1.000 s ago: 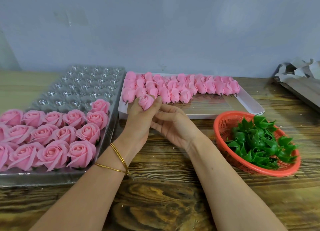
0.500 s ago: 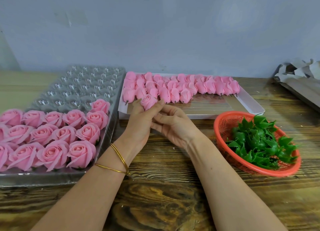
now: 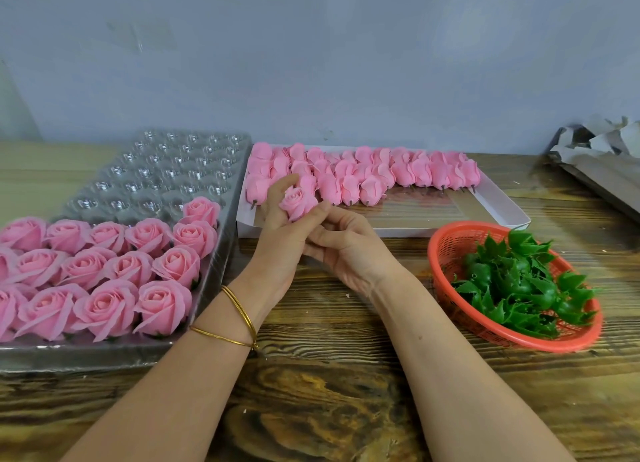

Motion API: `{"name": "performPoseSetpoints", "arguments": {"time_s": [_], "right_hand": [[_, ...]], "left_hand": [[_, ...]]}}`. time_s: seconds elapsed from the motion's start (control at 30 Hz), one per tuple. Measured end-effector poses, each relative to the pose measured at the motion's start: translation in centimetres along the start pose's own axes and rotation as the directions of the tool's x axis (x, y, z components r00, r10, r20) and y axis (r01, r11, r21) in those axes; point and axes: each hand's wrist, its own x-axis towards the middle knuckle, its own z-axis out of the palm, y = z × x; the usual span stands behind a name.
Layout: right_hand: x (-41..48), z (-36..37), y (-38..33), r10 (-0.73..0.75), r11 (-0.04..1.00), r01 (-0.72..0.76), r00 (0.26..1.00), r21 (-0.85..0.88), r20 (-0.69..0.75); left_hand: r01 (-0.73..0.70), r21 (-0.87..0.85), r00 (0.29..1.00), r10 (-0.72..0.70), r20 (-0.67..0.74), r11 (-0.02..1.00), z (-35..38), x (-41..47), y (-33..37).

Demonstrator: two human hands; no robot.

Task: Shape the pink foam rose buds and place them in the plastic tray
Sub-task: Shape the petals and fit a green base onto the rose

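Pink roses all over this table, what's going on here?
A person is shaping one pink foam rose bud, pinched between the fingers of the left hand and right hand. Opened roses fill the near rows of the plastic tray; closed buds wait in the white box behind.

Pink rose bud (image 3: 298, 202) between fingers (image 3: 277, 193) of left hand (image 3: 277, 250) and right hand (image 3: 349, 253), beside plastic tray (image 3: 156, 177).
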Motion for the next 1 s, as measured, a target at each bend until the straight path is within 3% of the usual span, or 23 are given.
{"name": "performPoseSetpoints", "arguments": {"time_s": [0.23, 0.37, 0.47, 0.6, 0.8, 1.0], "right_hand": [[-0.5, 0.2, -0.2, -0.058, 0.987, 0.05, 0.997, -0.155, -0.051], [-0.4, 0.0, -0.1, -0.089, 0.947, 0.045, 0.988, -0.318, -0.125], [-0.3, -0.1, 0.2, -0.17, 0.88, 0.1, 0.979, -0.464, -0.111], [-0.1, -0.1, 0.7, -0.256, 0.768, 0.155, 0.964, -0.622, -0.076], [0.2, -0.2, 0.9, -0.316, 0.702, 0.205, 0.948, -0.682, -0.039], [-0.1, -0.4, 0.7, -0.286, 0.74, 0.203, 0.958, -0.641, -0.026]], "left_hand": [[-0.136, 0.185, 0.99, 0.142, -0.021, 0.973, -0.7, 0.1, -0.1], [-0.304, 0.456, 0.942, 0.336, 0.013, 0.836, -0.8, 0.1, -0.1], [-0.357, 0.575, 0.913, 0.404, 0.049, 0.736, -0.7, 0.0, 0.0], [-0.369, 0.662, 0.904, 0.416, 0.095, 0.652, -0.6, -0.1, 0.1], [-0.339, 0.756, 0.911, 0.396, 0.115, 0.56, -0.8, -0.1, 0.1], [-0.318, 0.775, 0.917, 0.385, 0.106, 0.545, -0.9, 0.0, 0.0]]}}
